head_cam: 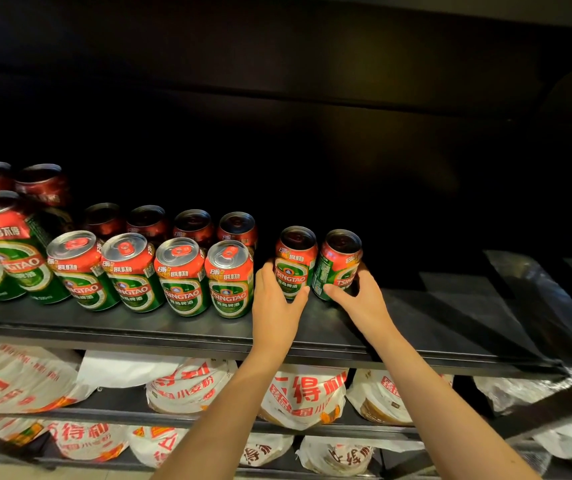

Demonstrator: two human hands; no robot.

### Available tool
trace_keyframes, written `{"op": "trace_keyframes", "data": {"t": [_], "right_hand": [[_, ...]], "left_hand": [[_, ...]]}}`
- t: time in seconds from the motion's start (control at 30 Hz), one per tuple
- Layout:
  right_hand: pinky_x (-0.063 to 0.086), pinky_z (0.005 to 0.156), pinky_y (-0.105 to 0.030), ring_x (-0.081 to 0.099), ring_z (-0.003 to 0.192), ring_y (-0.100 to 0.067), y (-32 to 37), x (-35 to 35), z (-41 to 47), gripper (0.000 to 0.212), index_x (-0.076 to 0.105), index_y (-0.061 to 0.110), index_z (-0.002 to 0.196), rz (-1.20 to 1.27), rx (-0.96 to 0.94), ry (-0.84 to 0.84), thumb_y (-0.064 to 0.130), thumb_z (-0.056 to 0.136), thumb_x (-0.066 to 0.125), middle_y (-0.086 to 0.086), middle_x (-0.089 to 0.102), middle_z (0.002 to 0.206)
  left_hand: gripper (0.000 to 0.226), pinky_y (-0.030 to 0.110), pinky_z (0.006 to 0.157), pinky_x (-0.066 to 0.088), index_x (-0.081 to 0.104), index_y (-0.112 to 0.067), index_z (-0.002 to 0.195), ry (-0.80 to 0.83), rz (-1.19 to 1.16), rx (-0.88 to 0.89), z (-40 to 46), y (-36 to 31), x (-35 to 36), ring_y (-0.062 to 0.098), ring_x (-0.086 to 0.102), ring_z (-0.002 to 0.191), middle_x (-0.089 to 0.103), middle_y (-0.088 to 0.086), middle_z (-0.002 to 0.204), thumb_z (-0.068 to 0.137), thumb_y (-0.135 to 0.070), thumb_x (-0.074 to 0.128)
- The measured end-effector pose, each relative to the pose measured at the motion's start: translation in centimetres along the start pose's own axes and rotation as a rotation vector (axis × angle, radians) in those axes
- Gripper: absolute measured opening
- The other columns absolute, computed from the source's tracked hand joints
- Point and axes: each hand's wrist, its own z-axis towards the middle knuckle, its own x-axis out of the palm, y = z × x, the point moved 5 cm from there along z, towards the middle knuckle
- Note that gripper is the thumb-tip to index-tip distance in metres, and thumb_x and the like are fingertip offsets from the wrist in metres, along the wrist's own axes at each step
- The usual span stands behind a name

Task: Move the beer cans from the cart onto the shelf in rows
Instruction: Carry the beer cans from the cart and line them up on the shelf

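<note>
Your left hand [274, 299] gripped one beer can [295, 261], right hand [364, 296] another [340, 263], on shelf [416, 327]. Best slid upright, flush beside front row [152, 275].

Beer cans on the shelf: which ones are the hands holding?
The two cans at the right end. The left hand grips one can; the right hand grips the last can. All the other cans stand untouched to their left.
</note>
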Motion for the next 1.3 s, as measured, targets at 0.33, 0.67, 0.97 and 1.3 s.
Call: {"op": "trace_keyframes", "data": {"t": [0.33,0.67,0.97,1.3], "right_hand": [[0.041,0.089,-0.021,0.053,0.109,-0.008,0.2,-0.2,-0.3,0.066,0.046,0.013,0.129,0.006,-0.008,-0.043,0.027,0.074,0.080,-0.003,0.057,0.128],[0.039,0.083,-0.017,0.049,0.105,-0.007,0.2,0.1,-0.1,0.061,0.045,0.014,0.128,-0.049,0.012,-0.012,0.029,0.077,0.077,0.003,0.051,0.120],[0.039,0.074,-0.008,0.055,0.099,-0.004,-0.6,-0.2,0.1,0.055,0.050,0.020,0.117,0.020,-0.006,0.029,0.030,0.072,0.081,0.006,0.059,0.112],[0.042,0.076,-0.015,0.055,0.090,0.004,-0.5,0.3,0.7,0.048,0.048,0.030,0.107,0.031,-0.065,0.069,0.035,0.072,0.080,0.017,0.056,0.097]], "left_hand": [[0.060,0.021,0.091,0.041,0.038,-0.009,0.132,-0.009,0.025,0.000,-0.1,-0.2,-0.1,0.014,0.048,0.113,0.049,0.003,0.123,0.083,-0.029,0.069],[0.061,0.036,0.095,0.047,0.038,-0.010,0.133,-0.070,0.105,-0.018,-0.7,-0.3,-0.1,0.017,0.049,0.116,0.050,0.004,0.126,0.085,-0.035,0.065],[0.062,0.029,0.096,0.045,0.040,-0.014,0.136,-0.132,0.189,-0.021,-1.0,-0.5,-0.2,0.015,0.049,0.119,0.051,0.001,0.129,0.085,-0.039,0.064],[0.062,0.030,0.084,0.050,0.046,-0.012,0.134,-0.285,0.323,-0.052,-1.7,-0.8,-0.1,0.018,0.059,0.108,0.061,0.003,0.120,0.084,-0.043,0.065]]}}
